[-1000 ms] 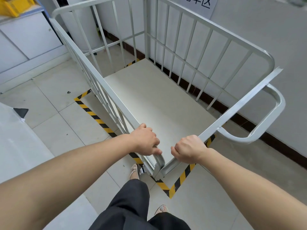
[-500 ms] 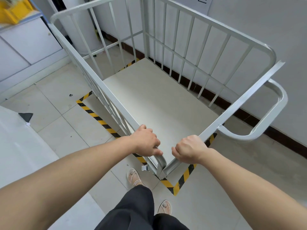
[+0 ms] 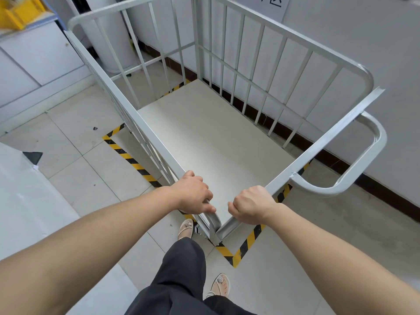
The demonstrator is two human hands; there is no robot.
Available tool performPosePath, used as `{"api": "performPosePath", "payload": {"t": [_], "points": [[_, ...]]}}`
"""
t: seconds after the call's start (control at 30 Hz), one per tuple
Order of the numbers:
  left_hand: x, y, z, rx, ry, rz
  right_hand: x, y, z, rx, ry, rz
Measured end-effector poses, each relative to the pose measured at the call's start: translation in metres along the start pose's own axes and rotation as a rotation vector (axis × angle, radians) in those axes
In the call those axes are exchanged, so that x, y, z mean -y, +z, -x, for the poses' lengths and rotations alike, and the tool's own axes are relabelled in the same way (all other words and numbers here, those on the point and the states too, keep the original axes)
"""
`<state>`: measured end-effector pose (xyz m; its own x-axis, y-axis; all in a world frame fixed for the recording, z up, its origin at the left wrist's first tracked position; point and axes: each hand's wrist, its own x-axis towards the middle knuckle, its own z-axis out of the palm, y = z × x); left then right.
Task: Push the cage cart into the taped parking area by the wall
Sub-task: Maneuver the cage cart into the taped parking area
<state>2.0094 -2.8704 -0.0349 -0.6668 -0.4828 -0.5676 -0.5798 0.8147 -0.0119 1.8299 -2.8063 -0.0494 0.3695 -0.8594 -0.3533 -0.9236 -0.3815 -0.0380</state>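
Note:
The white cage cart (image 3: 218,142) with barred sides and a flat deck stands over the yellow-and-black taped rectangle (image 3: 241,248) beside the grey wall (image 3: 341,37). Its far side runs close along the wall's dark skirting. My left hand (image 3: 193,193) grips the top rail of the left side near the closest corner. My right hand (image 3: 251,205) grips the top rail of the near side, just right of that corner. A curved push handle (image 3: 361,169) sticks out on the right. The tape's near corner shows just beyond my feet.
A white cabinet (image 3: 38,64) with a yellow bin (image 3: 18,12) on top stands at the left. A white cylinder (image 3: 111,37) sits behind the cart in the corner. A pale surface (image 3: 27,205) fills the lower left. A sign (image 3: 266,5) hangs on the wall.
The cart has shifted slightly toward the wall and deeper over the taped rectangle. My feet have stepped forward. Both hands keep their grip on the rails.

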Motion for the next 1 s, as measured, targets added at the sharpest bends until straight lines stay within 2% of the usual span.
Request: {"api": "performPosePath", "payload": {"t": [0.63, 1.0], "points": [[0.0055, 0.0001, -0.0002, -0.018, 0.011, 0.021, -0.0027, -0.002, -0.0065, -0.017, -0.013, -0.007], [0.0093, 0.0039, -0.0002, -0.107, 0.029, 0.053, -0.005, -0.0018, -0.0049, -0.046, -0.04, 0.019]]}}
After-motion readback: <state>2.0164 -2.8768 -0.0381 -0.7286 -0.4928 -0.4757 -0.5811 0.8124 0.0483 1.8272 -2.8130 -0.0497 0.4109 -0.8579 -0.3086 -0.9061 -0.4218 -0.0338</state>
